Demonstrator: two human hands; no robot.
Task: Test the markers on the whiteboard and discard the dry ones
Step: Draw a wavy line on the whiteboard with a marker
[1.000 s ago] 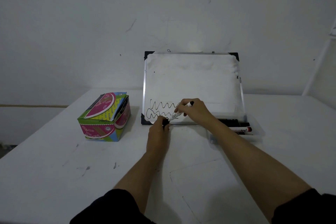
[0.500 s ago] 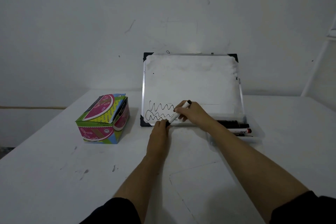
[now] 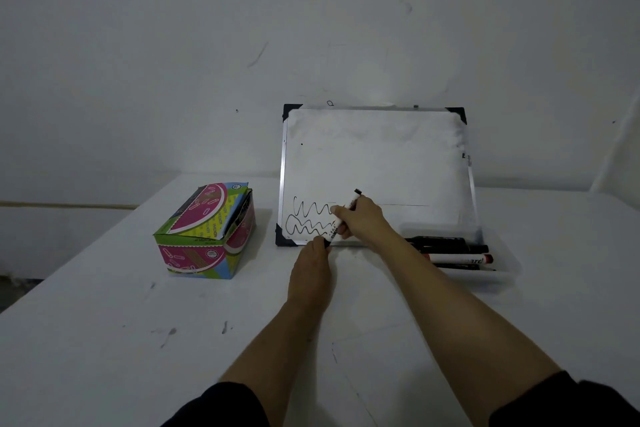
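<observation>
Black wavy lines in two rows sit at the lower left of the whiteboard [image 3: 377, 163], which leans against the wall at centre right of the frame, so at least one marker has written well. The right hand [image 3: 360, 218] grips a white-barrelled marker [image 3: 343, 215] slanted across the board's lower edge, dark end cap up. The left hand [image 3: 313, 253] pinches the marker's lower black end just below the frame; whether that is the cap going on or coming off is hard to tell from here. I judge this the capping moment around a test stroke. If the cap is going on, the next move calls for a firm push home, then sorting the marker by its result. More markers lie in a clear tray [image 3: 509, 270] right of the board. A colourful carton [image 3: 207, 236] stands on the worktop [image 3: 104, 340] at centre left.
</observation>
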